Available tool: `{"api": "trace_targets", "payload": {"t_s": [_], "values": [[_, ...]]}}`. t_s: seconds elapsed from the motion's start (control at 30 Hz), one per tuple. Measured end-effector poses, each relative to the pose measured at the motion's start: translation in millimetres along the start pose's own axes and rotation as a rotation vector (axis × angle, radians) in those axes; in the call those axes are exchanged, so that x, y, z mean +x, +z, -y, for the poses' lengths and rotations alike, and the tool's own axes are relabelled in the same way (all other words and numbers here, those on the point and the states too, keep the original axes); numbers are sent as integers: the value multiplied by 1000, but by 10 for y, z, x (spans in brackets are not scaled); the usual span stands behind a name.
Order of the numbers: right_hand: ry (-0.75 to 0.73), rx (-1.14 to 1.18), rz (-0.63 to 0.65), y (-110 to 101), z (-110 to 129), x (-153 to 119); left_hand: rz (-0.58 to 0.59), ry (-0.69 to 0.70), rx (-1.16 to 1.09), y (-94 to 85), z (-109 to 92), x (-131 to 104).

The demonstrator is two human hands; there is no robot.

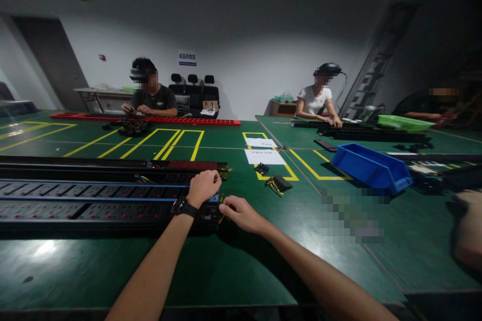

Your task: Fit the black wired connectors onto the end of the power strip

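Your left hand (205, 186), dark round watch (181, 205) at the wrist, curls over the right end of the long black strips with grey panels and red dots (101, 212); can't tell if it grips anything. Your right hand (241, 214) has thumb and fingers bent together just beside that end; can't tell if they pinch something. Strips lie to your left on the glossy green tabletop (226, 281), marked with yellow tape outlines (198, 145). Beyond your hands: small black part with yellow wires (282, 182), white printed paper sheets (265, 157). Blue plastic bin (361, 171) to the right, bright green plastic tray (404, 123) past it. Long red slotted frame (188, 121) near the far edge, person in black shirt (160, 100) behind; person in white top (314, 103) farther right. Dim room: pale grey wall (241, 75), dark grey door (52, 55), tall metal ladder (376, 67).
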State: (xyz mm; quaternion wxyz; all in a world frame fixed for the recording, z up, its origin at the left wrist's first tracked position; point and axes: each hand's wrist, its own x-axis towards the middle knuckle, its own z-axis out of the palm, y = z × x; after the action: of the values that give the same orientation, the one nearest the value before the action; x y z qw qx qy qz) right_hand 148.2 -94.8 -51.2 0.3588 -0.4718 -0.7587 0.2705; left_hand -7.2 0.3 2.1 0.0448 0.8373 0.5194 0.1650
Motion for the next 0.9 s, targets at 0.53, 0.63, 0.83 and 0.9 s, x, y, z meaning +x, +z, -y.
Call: {"api": "trace_targets", "payload": {"t_s": [0.53,0.63,0.83,0.9], "values": [[4,5,7,-5,11,4,15,-8,7,-16,-14,-2],[7,1,9,-6,17,2,23,-12,6,-22,-19,-2],[-2,-5,2,2,4,1,21,-8,8,-26,-20,-4],[-2,-4,2,1,4,0,19,-7,7,-27,-20,-6]]}}
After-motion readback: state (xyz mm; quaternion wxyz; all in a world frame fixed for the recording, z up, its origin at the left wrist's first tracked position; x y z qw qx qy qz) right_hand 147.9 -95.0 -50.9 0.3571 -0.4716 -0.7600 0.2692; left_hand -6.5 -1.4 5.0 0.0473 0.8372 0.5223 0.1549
